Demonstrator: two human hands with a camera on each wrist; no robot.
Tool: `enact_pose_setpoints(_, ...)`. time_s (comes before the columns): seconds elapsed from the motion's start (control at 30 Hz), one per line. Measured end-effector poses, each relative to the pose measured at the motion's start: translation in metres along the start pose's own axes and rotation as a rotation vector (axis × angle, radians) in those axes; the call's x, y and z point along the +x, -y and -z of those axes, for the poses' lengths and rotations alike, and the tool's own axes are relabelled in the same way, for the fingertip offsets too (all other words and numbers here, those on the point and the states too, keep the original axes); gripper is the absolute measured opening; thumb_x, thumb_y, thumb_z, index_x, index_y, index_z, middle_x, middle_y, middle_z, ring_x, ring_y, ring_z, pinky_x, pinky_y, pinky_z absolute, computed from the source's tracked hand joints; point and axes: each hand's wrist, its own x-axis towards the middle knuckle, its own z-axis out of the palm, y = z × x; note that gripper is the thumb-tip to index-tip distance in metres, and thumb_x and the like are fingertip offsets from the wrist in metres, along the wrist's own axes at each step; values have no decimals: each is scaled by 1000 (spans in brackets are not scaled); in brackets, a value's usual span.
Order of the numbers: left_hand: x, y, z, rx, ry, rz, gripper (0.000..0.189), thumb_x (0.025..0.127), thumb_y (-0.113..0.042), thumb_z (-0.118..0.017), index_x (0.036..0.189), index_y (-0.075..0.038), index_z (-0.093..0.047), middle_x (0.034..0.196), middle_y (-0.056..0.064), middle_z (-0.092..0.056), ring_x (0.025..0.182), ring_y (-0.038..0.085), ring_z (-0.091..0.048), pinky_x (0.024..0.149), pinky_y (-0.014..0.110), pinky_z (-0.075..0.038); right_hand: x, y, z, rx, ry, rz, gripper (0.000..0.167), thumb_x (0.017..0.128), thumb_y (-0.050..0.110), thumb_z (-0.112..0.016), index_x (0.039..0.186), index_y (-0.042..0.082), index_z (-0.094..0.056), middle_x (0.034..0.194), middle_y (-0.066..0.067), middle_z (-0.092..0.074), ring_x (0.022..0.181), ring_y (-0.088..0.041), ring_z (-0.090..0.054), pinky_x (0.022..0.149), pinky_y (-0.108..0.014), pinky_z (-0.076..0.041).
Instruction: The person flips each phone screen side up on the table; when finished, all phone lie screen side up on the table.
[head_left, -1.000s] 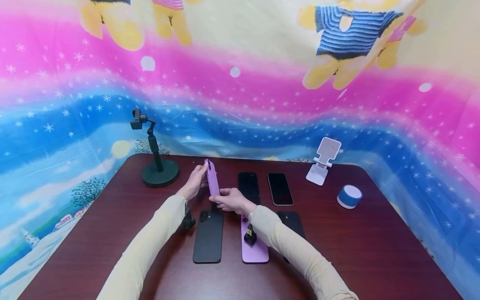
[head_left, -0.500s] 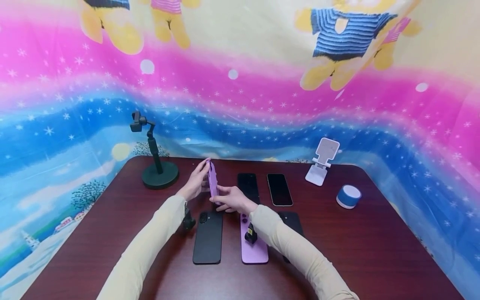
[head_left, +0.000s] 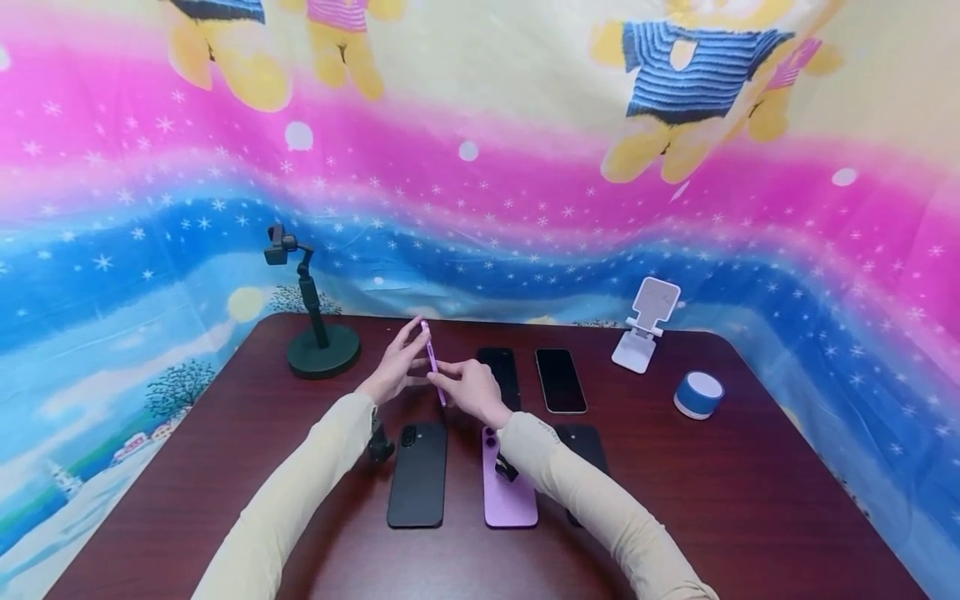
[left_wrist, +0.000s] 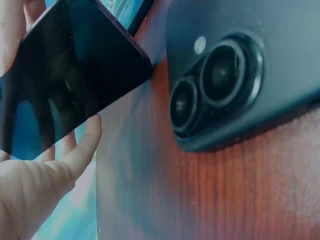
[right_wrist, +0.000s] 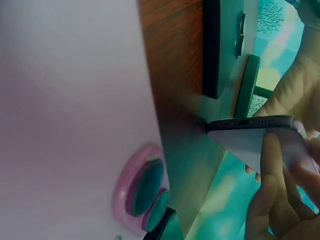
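Between both hands a purple phone [head_left: 432, 357] stands up on edge, seen thin in the head view. Its dark screen [left_wrist: 75, 75] faces the left palm in the left wrist view, and its back [right_wrist: 245, 147] shows in the right wrist view. My left hand [head_left: 392, 372] holds it from the left, fingertips at the upper edge. My right hand [head_left: 474, 388] grips it from the right at its near part, fingers against the back. Just nearer lie a black phone [head_left: 417, 487] and a second purple phone [head_left: 513, 504], both camera side up. The right forearm partly covers another dark phone [head_left: 585, 443].
Behind the right hand lie a black phone [head_left: 504, 363] and a phone with a pale frame [head_left: 561, 382]. A dark green stand [head_left: 322, 352] rises at the back left. At the right are a white folding stand [head_left: 636, 350] and a blue-and-white round object [head_left: 699, 394].
The held purple phone has turned from showing a broad purple face to nearly edge-on and shifted slightly right. The right hand has moved a little up along it; the phones on the table stay put.
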Motion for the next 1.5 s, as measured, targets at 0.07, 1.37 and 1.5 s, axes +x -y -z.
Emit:
enact_pose_setpoints(0.07,1,1,1,-10,1,-2,67,100,-38,-47,155,-24,-12,152,21,-21,133,44,-38,101,60,-41,0,0,0,-36,-46,5,36,91,41,-64,123,25,-66,53,6,-62,45,-9,-53,43,-25,-35)
enact_pose_setpoints(1.37,-2,-1,29,158,16,65,58,95,-7,-58,147,-3,-35,143,22,-45,105,13,-63,85,35,-56,9,-23,5,489,11,-241,40,97,8,-55,137,11,-54,127,-16,-62,54,-5,-60,58,-23,-57)
enact_pose_setpoints(1.5,-3,2,31,161,19,92,56,95,-4,-56,146,2,-34,142,26,-44,112,18,-61,81,31,-57,10,-26,1,562,88,-288,41,98,3,-51,139,6,-50,118,-20,-63,57,-5,-58,57,-18,-55)
